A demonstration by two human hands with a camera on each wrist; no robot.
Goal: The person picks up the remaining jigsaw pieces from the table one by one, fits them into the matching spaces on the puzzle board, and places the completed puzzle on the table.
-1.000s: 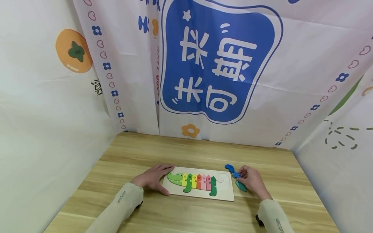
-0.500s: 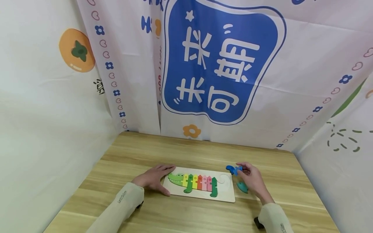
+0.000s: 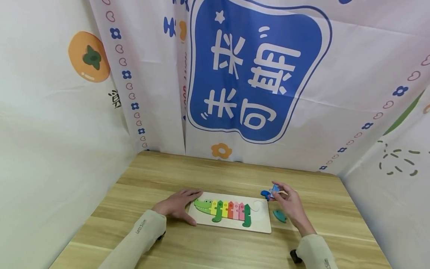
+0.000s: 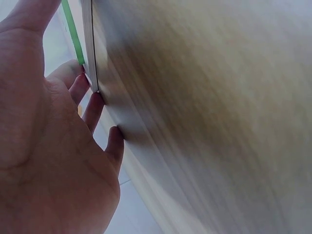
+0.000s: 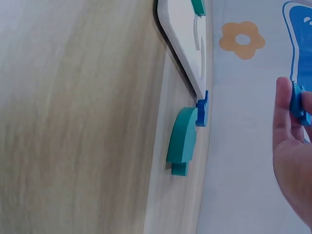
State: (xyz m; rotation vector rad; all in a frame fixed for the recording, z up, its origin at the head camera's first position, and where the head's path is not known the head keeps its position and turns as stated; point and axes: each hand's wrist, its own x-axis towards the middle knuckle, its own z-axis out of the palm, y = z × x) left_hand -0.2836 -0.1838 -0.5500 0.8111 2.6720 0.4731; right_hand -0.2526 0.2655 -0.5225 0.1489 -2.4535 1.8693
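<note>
A pale wooden puzzle board point(image 3: 262, 225) lies on the table, bearing a crocodile made of coloured pieces with a green head point(image 3: 203, 205). My left hand point(image 3: 176, 205) rests around the board's left end, thumb at the near edge and fingers at the far corner. In the left wrist view its fingertips touch the tabletop beside the board's edge point(image 4: 90, 44). Between thumb and fingers, my right hand point(image 3: 291, 203) pinches a blue puzzle piece point(image 3: 275, 191), raised beyond the board's right end. Below it lie a darker blue curved piece point(image 3: 265, 194) and a teal piece point(image 3: 279, 216).
The wood-grain table point(image 3: 221, 246) meets a printed white curtain point(image 3: 161, 112) at the back, with more white cloth on both sides. At the board's right end, a thin curled tail line point(image 3: 256, 205) is drawn on the bare wood.
My right hand has lifted the blue piece off the table and tilted it up, away from the darker blue and teal pieces. The left hand stays at the board's left end.
</note>
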